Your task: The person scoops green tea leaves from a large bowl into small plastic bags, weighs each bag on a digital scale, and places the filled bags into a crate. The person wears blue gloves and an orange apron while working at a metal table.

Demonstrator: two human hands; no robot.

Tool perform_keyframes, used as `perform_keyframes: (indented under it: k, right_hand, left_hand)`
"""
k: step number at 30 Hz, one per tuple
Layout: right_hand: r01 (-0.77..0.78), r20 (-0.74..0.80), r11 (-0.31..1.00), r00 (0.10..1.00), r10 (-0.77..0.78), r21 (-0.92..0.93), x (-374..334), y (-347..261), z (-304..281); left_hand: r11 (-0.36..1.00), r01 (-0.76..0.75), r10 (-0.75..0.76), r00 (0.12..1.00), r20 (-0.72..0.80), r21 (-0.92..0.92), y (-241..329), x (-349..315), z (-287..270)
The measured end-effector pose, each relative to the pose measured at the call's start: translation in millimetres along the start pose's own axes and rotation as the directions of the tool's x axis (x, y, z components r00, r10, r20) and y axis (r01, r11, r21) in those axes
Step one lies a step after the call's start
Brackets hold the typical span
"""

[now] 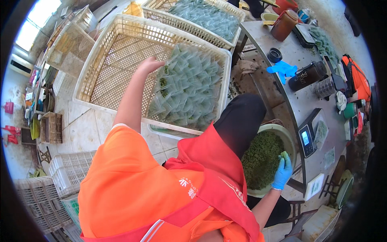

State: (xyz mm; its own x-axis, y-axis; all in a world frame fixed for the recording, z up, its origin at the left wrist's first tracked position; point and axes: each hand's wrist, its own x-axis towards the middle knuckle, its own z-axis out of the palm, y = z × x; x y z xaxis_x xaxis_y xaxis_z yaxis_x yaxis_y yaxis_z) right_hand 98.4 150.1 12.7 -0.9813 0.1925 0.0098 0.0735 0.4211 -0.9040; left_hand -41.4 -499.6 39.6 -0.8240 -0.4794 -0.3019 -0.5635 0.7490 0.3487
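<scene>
My bare left hand reaches over a large cream plastic crate, a finger stretched toward the edge of the bags; its other fingers are partly hidden. Overlapping rows of clear plastic bags fill the crate's right side, and green contents show through the leftmost ones. At my right, a pale round basin holds a heap of small green berries. My right hand, in a blue glove, is at the basin's right rim. Its fingers are drawn together, pale green at the tips; what they hold is unclear.
A metal table on the right carries a digital scale, a dark bottle, a blue glove and a brown jar. Another crate of bags stands beyond. Stacked crates are at the lower left.
</scene>
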Motion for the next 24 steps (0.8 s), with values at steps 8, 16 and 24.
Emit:
perform_keyframes:
  k: [8,16,24]
  right_hand:
    - [-0.046,0.024,0.999,0.999,0.046,0.026,-8,-3,3]
    - [-0.063,0.048,0.998,0.997,0.062,0.018,-11,7,12]
    - [-0.040,0.012,0.973,0.999,0.044,-0.228,-19,3,18]
  left_hand:
    - [0.887,0.066,-0.111,0.991,0.072,0.458,48,24,7]
    - [0.890,0.185,-0.212,0.977,0.018,0.417,40,24,10]
    - [0.891,0.082,-0.044,0.994,-0.095,0.447,-15,65,76]
